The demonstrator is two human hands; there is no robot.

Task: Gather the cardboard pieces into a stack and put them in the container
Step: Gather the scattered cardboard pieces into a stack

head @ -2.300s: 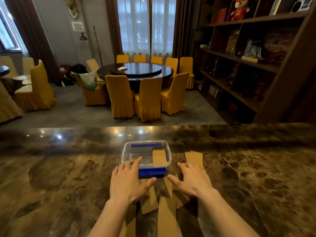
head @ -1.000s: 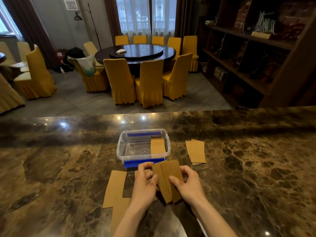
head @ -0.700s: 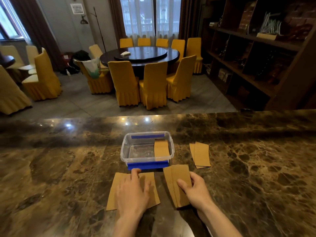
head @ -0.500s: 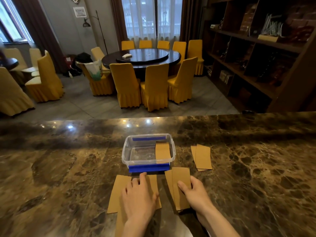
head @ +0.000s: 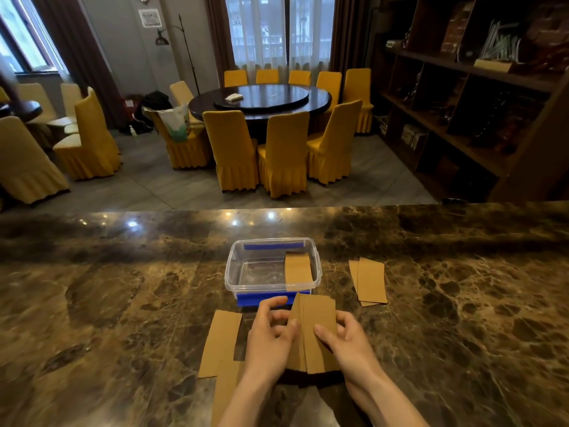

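1. Both hands came together: half a second before, the left hand [head: 271, 337] lay flat on pieces on the marble counter [head: 92, 303], and now it had joined the right hand [head: 345, 340] on one bundle.
2. That bundle, a small stack of cardboard pieces [head: 317, 331], was pinched from both sides and stood tilted, its bottom edge at the counter (top edge just in front of the container's blue strip).
3. Left thumb and fingers curled on the stack's left edge; right thumb pressed its face, fingers behind.
4. The clear plastic container [head: 234, 272] sat just beyond the hands, lid off, with one cardboard piece [head: 297, 268] leaning inside against its right wall.
5. Two loose pieces [head: 220, 340] lay flat left of the left hand, overlapping.
6. Another small pile [head: 369, 282] rested right of the container, apart from it.
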